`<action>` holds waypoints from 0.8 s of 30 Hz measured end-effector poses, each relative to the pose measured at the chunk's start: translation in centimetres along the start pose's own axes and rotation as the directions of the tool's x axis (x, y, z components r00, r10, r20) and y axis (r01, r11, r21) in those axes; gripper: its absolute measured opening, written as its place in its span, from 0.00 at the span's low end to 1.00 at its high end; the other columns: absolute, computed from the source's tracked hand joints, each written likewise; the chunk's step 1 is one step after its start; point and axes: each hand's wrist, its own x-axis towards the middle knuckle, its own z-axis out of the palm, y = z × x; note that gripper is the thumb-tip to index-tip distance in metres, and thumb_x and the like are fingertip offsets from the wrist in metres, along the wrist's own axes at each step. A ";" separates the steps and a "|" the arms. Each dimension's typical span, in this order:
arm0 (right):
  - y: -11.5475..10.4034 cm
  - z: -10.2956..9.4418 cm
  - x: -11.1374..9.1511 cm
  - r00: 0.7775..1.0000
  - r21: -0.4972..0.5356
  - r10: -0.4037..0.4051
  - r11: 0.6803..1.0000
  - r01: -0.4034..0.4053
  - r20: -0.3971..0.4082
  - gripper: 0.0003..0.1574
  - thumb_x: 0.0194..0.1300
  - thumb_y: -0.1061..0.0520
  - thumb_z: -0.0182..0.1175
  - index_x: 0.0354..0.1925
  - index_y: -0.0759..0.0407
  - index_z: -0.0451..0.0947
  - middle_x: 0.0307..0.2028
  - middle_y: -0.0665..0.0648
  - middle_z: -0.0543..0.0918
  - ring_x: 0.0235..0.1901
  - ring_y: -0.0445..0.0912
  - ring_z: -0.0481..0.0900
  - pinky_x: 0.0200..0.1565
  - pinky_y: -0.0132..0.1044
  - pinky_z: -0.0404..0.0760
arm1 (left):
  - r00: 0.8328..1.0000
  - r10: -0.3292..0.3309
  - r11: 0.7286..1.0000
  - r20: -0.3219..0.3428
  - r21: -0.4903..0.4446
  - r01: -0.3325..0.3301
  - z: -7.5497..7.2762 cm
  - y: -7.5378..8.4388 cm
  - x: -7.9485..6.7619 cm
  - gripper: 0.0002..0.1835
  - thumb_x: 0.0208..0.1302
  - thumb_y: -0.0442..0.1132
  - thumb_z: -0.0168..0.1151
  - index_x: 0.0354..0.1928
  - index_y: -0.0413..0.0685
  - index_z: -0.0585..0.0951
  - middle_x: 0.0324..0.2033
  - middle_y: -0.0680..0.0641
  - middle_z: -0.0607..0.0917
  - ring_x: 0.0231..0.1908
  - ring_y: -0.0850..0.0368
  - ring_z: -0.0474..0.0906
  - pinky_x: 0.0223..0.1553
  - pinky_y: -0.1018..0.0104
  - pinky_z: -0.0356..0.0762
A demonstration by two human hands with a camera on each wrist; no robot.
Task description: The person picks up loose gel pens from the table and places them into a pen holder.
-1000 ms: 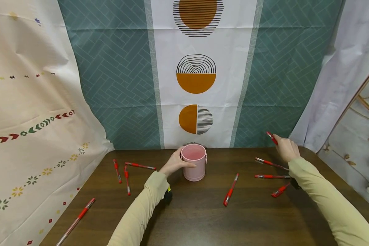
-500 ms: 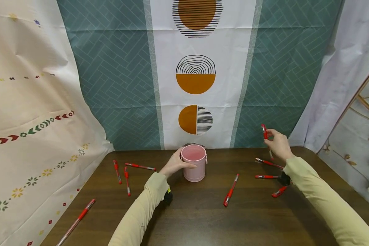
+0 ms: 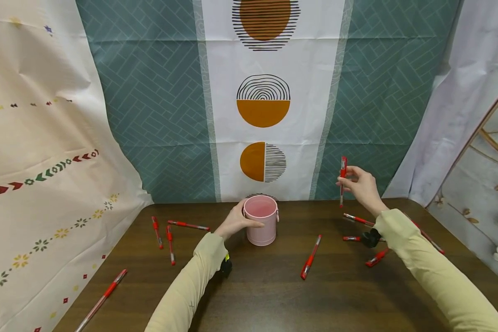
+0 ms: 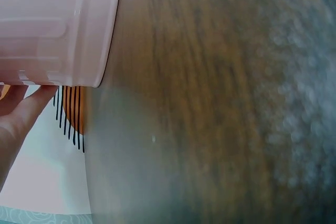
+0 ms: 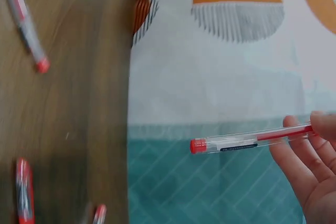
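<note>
- Grips the cup [image 3: 262, 231] with the left hand [image 3: 234, 222], clasping it at the left side with the thumb laid across the near wall.
- Shows the cup upright on the surface [image 3: 269, 295], just right of the left hand.
- Pinches a red pen [image 3: 342, 174] between thumb and fingers of the right hand [image 3: 363, 186], nearly upright, above the surface and well apart from the cup.
- Shows four pens [image 3: 358, 220] below the right hand, partly hidden by the sleeve [image 3: 427, 267] and the device at the wrist.
- Shows a lone pen [image 3: 311, 257] between the two hands, lying nearer the body than either.
- Shows three pens [image 3: 171, 245] left of the left hand, lying near one another.
- Shows a longer-looking pen [image 3: 101, 299] farther left of the left hand and nearer the body.
- Shows a patterned backdrop [image 3: 232, 133] behind both hands.
</note>
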 end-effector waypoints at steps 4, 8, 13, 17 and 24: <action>-1.2 0.3 0.0 1.000 0.076 -0.003 0.997 0.003 0.002 0.24 0.62 0.60 0.57 0.52 0.72 0.66 0.42 0.69 0.74 0.32 0.42 0.81 0.33 0.37 0.79 | 1.000 0.010 1.000 0.006 -0.011 -0.010 0.0 0.0 0.0 0.44 0.39 0.39 0.76 0.60 0.40 0.64 0.50 0.48 0.75 0.48 0.56 0.70 0.50 0.60 0.66; -2.3 0.8 0.1 1.000 0.148 0.015 0.989 -0.018 0.018 0.23 0.62 0.61 0.58 0.51 0.73 0.67 0.43 0.69 0.74 0.33 0.43 0.81 0.34 0.41 0.78 | 1.000 0.027 0.999 0.015 -0.033 -0.026 0.1 0.1 0.0 0.44 0.40 0.38 0.75 0.61 0.39 0.63 0.50 0.47 0.74 0.48 0.56 0.70 0.51 0.61 0.66; -3.0 1.6 0.4 0.999 0.202 0.022 0.979 -0.028 0.030 0.21 0.61 0.61 0.58 0.49 0.72 0.68 0.40 0.68 0.74 0.36 0.51 0.80 0.34 0.41 0.78 | 1.000 0.020 0.999 0.014 -0.032 -0.020 0.1 0.1 0.0 0.43 0.41 0.38 0.75 0.60 0.39 0.63 0.50 0.46 0.74 0.48 0.56 0.70 0.51 0.60 0.65; -3.6 2.3 0.5 0.999 0.253 0.018 0.967 -0.028 0.042 0.21 0.61 0.61 0.59 0.49 0.72 0.68 0.39 0.67 0.75 0.35 0.50 0.81 0.34 0.43 0.78 | 1.000 0.006 1.000 0.007 -0.017 -0.005 0.1 0.0 0.0 0.43 0.40 0.39 0.76 0.60 0.40 0.64 0.50 0.47 0.74 0.48 0.56 0.70 0.51 0.60 0.65; -4.6 3.5 0.6 0.997 0.336 0.007 0.941 -0.032 0.077 0.20 0.60 0.60 0.60 0.46 0.71 0.69 0.36 0.65 0.74 0.34 0.47 0.81 0.36 0.47 0.77 | 1.000 0.010 1.000 -0.004 0.001 -0.010 0.0 -0.1 -0.1 0.44 0.39 0.40 0.76 0.60 0.41 0.64 0.49 0.49 0.75 0.48 0.55 0.70 0.51 0.59 0.65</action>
